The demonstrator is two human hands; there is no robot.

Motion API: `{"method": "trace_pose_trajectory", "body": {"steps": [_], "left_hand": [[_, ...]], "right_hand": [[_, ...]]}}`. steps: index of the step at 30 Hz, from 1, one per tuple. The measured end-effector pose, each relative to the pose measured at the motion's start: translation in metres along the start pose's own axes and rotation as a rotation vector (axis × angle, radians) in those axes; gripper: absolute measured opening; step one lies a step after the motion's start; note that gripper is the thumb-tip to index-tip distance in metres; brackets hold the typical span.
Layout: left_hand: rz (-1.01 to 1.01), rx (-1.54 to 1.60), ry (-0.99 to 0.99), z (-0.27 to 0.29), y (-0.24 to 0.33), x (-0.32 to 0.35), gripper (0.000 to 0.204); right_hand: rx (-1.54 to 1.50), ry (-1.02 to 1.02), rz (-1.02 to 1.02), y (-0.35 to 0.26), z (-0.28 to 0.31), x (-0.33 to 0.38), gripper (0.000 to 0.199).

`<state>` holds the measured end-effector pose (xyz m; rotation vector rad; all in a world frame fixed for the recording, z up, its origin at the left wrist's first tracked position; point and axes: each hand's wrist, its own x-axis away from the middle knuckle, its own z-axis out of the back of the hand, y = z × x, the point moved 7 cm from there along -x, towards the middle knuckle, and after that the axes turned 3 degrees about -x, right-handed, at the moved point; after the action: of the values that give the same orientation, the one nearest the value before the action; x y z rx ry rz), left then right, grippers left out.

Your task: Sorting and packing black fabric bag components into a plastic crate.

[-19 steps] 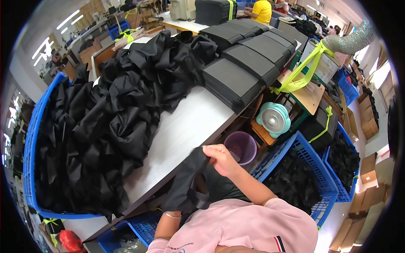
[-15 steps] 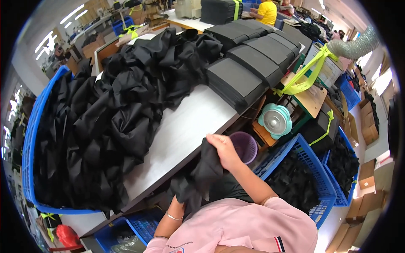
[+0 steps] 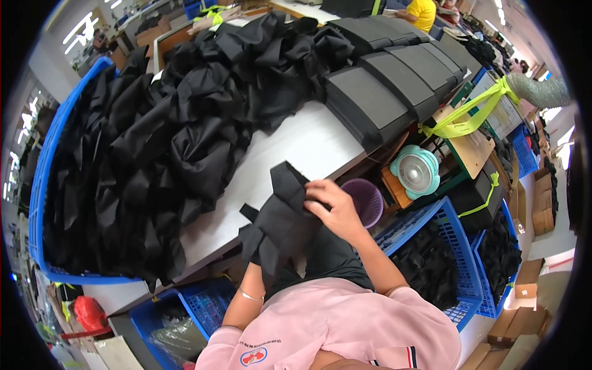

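In front of my lap, at the near table edge, is a black fabric piece (image 3: 280, 219) that looks like a small bag, with short flaps standing out from its far end and left side. My right hand (image 3: 333, 206) has its bent fingers on the piece's right edge, thumb side toward me, gripping it. From the lower left my left hand (image 3: 253, 271) reaches into or under the fabric; only the wrist with a bracelet shows and the fingers are hidden. A large heap of similar black fabric (image 3: 185, 135) covers the left of the white table (image 3: 296, 145).
Stacked flat black pieces (image 3: 370, 92) lie at the table's far right. A blue crate (image 3: 46, 166) holds the heap's left side. Right of my legs are a purple basket (image 3: 369, 200), a teal fan (image 3: 416, 171) and a blue crate (image 3: 453, 234) of black fabric.
The hanging, crumpled piece is now raised and spread out, its flaps showing. My right hand has shifted from its far tip to its right edge. The whole view has shifted slightly.
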<state>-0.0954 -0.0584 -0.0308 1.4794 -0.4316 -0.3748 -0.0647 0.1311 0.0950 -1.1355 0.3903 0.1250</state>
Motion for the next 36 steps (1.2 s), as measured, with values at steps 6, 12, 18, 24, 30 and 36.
{"method": "trace_pose_trajectory", "body": {"steps": [6, 12, 18, 24, 30, 36], "left_hand": [[-0.045, 0.052, -0.041, 0.04, -0.01, -0.044, 0.046], [-0.029, 0.113, -0.011, 0.04, -0.04, -0.041, 0.046], [0.091, 0.367, 0.275, 0.011, 0.008, -0.006, 0.035], [-0.06, 0.148, 0.632, 0.072, 0.008, -0.01, 0.03], [0.103, 0.716, 0.182, 0.04, 0.005, -0.076, 0.051], [0.222, 1.328, -0.155, -0.011, 0.002, -0.093, 0.055]], "right_hand": [[-0.396, -0.433, 0.208, -0.022, -0.003, 0.004, 0.015], [-0.005, -0.207, 0.104, 0.005, 0.019, -0.069, 0.015], [0.112, 0.445, 0.055, 0.082, 0.042, -0.07, 0.019], [-0.385, 0.384, -0.358, 0.093, -0.02, 0.016, 0.019], [-0.948, 0.035, -0.571, 0.096, -0.083, -0.003, 0.038], [-1.317, -0.067, -0.771, 0.105, -0.073, -0.01, 0.033]]}}
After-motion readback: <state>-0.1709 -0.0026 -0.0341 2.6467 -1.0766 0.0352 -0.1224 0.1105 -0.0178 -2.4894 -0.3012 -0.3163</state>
